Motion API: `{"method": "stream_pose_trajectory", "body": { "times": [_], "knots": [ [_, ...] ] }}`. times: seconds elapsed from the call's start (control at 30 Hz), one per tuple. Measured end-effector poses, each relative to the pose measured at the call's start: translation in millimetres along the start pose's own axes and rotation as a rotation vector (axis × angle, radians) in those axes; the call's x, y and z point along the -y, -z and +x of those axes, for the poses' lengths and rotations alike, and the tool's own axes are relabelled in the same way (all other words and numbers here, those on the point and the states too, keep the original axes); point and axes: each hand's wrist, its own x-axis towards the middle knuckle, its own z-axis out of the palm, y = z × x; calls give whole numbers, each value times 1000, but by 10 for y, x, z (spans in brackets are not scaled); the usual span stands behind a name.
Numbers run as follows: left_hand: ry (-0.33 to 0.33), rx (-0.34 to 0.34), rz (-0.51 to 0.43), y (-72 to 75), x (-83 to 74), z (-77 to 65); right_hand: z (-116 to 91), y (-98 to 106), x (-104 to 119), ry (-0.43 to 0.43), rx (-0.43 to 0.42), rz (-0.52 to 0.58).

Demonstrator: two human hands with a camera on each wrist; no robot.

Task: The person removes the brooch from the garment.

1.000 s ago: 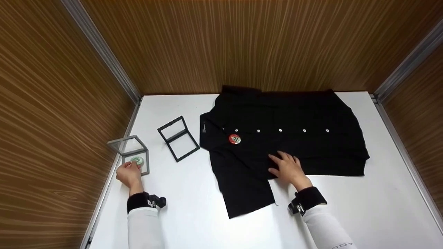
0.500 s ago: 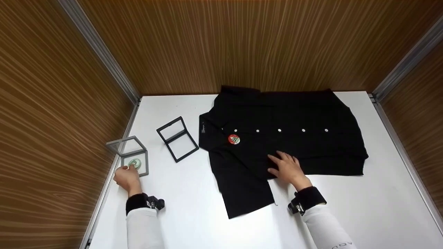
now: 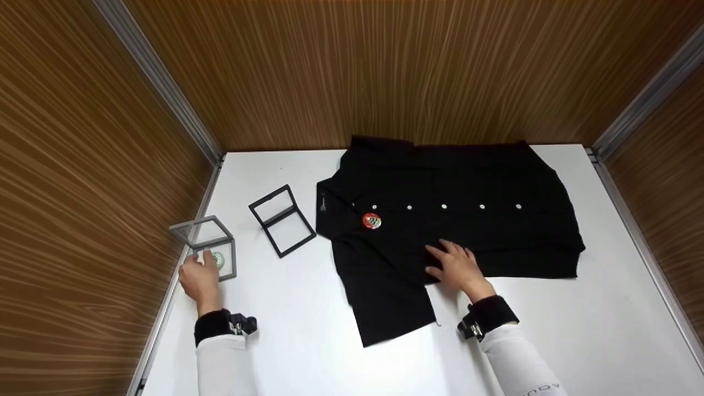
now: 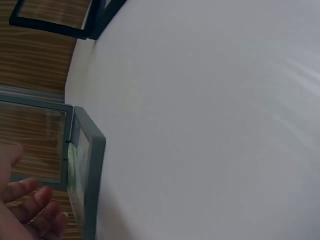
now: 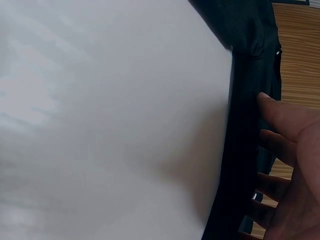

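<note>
My left hand (image 3: 199,278) is at the near left of the grey hinged case (image 3: 233,258), its fingers loosely bent with nothing between them. The case lies with its clear lid raised. Inside its base sits a round green-and-white badge (image 3: 218,260), partly covered by the hand in the head view. In the left wrist view the thumb is apart from the fingers (image 4: 35,205). My right hand (image 3: 458,269) rests with spread fingers on the black short-sleeved shirt (image 3: 495,236), near its front edge. A round red badge with a tree picture (image 3: 372,221) lies near the shirt collar.
A black hinged case (image 3: 297,250) stands unfolded between the grey case and the collar. White buttons run along the shirt. Wood-patterned walls (image 3: 385,71) with metal edges enclose the white table (image 3: 308,330) at the back and sides.
My left hand has drawn slightly left off the green badge, and its pinched fingers have loosened. The badge stays in the grey case. My right hand has kept still on the shirt.
</note>
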Motion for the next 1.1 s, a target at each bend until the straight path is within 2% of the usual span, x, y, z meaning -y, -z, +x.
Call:
{"method": "stream_pose_trajectory", "body": {
  "times": [0.1,0.2,0.47,0.73,0.9,1.1],
  "knots": [
    [-1,48,-24,65,-70,33,9,0,4,4,0,-4],
    [5,103,-8,116,-154,60,9,6,3,4,6,-10],
    [-70,142,127,189,-410,155,3,8,1,-6,17,-3],
    [-71,230,226,219,-546,302,13,-3,-11,-3,13,-2],
    [-78,239,242,199,-584,372,13,-3,-12,-1,13,3],
    [-86,222,217,153,-618,417,11,-8,-13,4,2,1]
  ]
}}
